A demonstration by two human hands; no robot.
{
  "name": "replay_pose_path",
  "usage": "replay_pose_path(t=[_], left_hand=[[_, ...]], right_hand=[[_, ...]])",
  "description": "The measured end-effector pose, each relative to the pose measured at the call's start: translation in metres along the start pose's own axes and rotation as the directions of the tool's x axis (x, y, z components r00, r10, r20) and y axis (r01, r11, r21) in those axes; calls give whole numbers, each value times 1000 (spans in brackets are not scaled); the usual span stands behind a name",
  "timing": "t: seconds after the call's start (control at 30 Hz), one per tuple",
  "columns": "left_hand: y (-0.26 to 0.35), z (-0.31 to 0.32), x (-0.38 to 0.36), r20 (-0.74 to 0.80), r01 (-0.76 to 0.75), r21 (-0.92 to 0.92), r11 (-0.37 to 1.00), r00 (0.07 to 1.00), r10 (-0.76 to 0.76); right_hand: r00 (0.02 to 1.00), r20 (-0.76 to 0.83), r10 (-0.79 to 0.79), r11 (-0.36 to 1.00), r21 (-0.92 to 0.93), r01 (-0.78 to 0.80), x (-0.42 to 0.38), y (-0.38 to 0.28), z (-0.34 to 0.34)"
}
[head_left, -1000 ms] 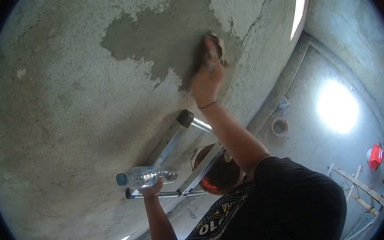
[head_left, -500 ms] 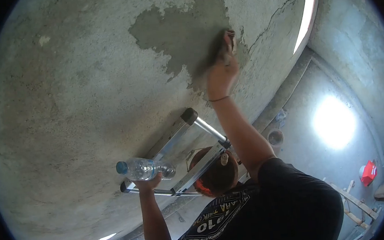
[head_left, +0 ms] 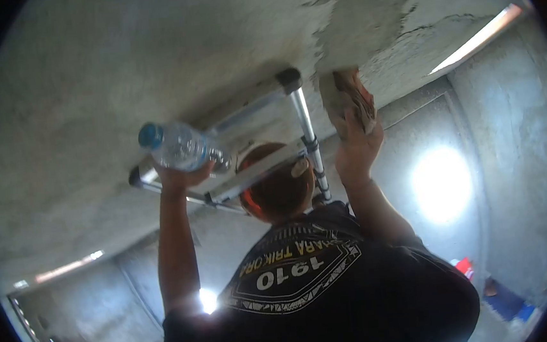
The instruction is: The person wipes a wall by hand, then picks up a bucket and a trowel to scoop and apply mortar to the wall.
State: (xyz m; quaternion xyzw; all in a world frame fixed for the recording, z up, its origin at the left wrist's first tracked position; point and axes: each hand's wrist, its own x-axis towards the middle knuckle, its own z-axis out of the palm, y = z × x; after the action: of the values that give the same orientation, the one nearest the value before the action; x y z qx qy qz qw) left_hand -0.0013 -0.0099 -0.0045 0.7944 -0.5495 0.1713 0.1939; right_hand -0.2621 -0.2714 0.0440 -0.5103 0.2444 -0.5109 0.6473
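My left hand (head_left: 184, 176) is closed round a clear plastic water bottle (head_left: 178, 146) with a blue cap, tilted beside the ladder top. In my right hand (head_left: 356, 148) is a crumpled, mud-coloured cloth-like piece (head_left: 349, 100), held near the lower end of the damp grey plaster patch (head_left: 367, 19) on the wall. What exactly the piece is, I cannot tell. Between my arms stands the aluminium ladder (head_left: 306, 114), its top close to the wall. A round, dark bucket (head_left: 278, 193) with orange on its side shows beneath the ladder's rail.
The rough concrete wall (head_left: 86, 76) has a crack (head_left: 441, 21) right of the patch. A narrow bright opening (head_left: 478, 39) lies at upper right. Sunlight makes a bright spot (head_left: 441, 185) on the grey surface below. Red and blue items (head_left: 505, 300) lie at lower right.
The view has tilted, so the ladder and bottle appear higher. My right hand has come down from the middle of the damp patch to its lower end. The bottle stays in my left hand.
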Motion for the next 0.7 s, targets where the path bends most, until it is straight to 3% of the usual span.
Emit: replay_pose_path(t=[0.03,0.07,0.1,0.13,0.17,0.2,0.23,0.3,0.37,0.4,0.5,0.53,0.57,0.63,0.67,0.7], left_hand=[[8,-7,6,7,84,-111,990,996,-83],[16,-14,13,15,165,-220,961,986,-166],[20,-16,18,-38,138,-258,956,988,-153],[24,-18,23,-91,107,-292,950,986,-138],[28,-20,29,-143,72,-323,944,982,-124],[36,-22,32,-141,147,-456,878,962,-234],[41,-22,33,-124,211,-579,788,932,-340],[39,-21,34,-142,205,-577,791,928,-344],[41,-26,37,-107,227,-454,862,946,-306],[42,-27,38,-135,196,-396,897,954,-268],[45,-32,43,-170,122,-341,932,967,-189],[43,-29,43,-194,91,-341,936,967,-165],[42,-27,41,-195,107,-341,934,964,-181],[41,-28,41,-195,109,-282,953,966,-168],[42,-29,43,-185,129,-318,939,963,-195],[43,-31,43,-188,139,-318,938,960,-206]], right_hand=[[999,31,27,999,-18,-27,-16,11,-16],[959,14,283,959,9,-283,-31,22,-33],[859,-4,512,858,39,-512,-40,33,-46],[851,8,525,851,18,-525,-44,41,-54],[737,113,666,734,74,-675,-47,45,-59],[592,220,775,584,109,-805,-51,50,-62],[577,224,786,573,89,-815,-53,50,-58],[614,271,742,665,-182,-724,-47,54,-41],[646,290,706,708,-285,-646,-42,80,-32],[726,338,599,779,-454,-431,-38,87,-25],[787,442,431,759,-649,-50,-23,86,-5],[795,479,372,718,-692,81,-20,86,-2],[785,488,381,715,-694,86,-20,86,-1],[776,572,266,733,-643,223,-14,88,1],[742,657,132,749,-556,360,-12,105,-3],[734,665,136,749,-554,364,-10,121,-8]])
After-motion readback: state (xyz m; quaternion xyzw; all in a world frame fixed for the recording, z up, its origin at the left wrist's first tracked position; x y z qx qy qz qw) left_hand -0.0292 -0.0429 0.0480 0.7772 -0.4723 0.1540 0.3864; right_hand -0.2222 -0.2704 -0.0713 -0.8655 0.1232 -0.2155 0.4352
